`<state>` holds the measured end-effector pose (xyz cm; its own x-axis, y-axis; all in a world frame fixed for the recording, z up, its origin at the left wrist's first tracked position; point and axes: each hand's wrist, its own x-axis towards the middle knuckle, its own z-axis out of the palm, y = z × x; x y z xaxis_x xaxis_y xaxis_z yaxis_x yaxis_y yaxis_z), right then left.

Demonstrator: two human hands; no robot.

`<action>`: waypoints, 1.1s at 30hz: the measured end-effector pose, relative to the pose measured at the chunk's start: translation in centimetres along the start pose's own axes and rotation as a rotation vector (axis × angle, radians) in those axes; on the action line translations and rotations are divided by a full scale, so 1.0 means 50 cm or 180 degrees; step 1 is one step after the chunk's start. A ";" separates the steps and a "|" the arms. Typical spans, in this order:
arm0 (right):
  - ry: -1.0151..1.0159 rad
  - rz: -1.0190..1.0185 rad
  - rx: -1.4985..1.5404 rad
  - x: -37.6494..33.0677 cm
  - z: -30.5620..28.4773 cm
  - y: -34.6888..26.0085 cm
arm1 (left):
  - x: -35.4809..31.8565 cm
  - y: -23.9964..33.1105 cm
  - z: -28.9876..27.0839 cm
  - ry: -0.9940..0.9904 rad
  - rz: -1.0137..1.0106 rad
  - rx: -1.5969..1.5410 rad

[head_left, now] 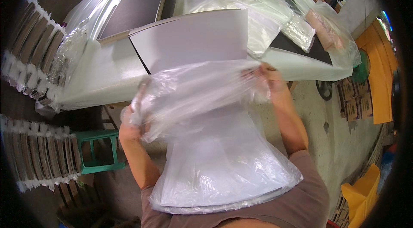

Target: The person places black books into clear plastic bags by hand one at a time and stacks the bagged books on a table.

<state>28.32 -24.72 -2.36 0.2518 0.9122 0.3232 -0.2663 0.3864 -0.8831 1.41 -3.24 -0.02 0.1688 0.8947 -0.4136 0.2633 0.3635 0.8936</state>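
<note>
A clear plastic bag (202, 94) was stretched open between a worker's two hands, its mouth pointing away from the body toward a flat white board (193, 40) that lay on the desk (99, 77) just beyond. The left hand (131, 120) was clenched on a bunched corner of the film, low and close to the chest; the right hand (269, 79) pinched the opposite edge, higher and nearer the board. The bag's long axis ran from the worker's lap outward, in line with the board, and its lower part appeared to cover more pale sheets (223, 172) resting against the torso, though the crumpled film blurred where one ended and the other began. Dark boards (137, 6) and loose plastic wrap (262, 12) crowded the far side of the desk. Bundled card stacks (36, 152) and a green stool (101, 150) stood at the left.
</note>
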 end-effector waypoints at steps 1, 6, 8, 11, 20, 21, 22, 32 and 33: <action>0.0145 0.0091 0.1143 0.012 0.004 -0.014 | 0.018 -0.005 -0.013 -0.0827 0.0739 0.0243; -0.0288 0.0437 0.0746 0.011 0.010 -0.022 | 0.075 0.004 -0.034 -0.1372 0.1762 0.0022; 0.0217 0.0433 -0.0484 0.031 0.028 -0.033 | 0.097 0.020 -0.014 -0.0558 0.3042 0.0774; 0.1168 0.0161 -0.2459 0.082 0.026 -0.045 | 0.084 0.070 0.057 0.0627 0.3816 0.1076; 0.2500 -0.1526 -0.4165 0.193 0.046 -0.084 | 0.088 0.122 0.107 0.0870 0.4401 0.1105; 0.2435 -0.1631 -0.4244 0.186 0.052 -0.085 | 0.088 0.115 0.105 0.0867 0.4387 0.1054; 0.2367 -0.1738 -0.4320 0.181 0.057 -0.087 | 0.091 0.114 0.099 0.0742 0.4341 0.0874; 0.0760 0.0125 -0.0711 0.092 0.057 -0.164 | 0.110 0.106 -0.001 -0.1953 0.0592 -0.1928; 0.0635 0.0243 -0.0223 0.080 0.069 -0.166 | 0.113 0.101 -0.003 -0.2354 0.0527 -0.1778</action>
<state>28.32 -23.82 7.44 0.4144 0.8907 0.1868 -0.2282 0.3004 -0.9261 3.53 3.67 2.20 0.7742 0.6237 -0.1081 -0.2793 0.4899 0.8258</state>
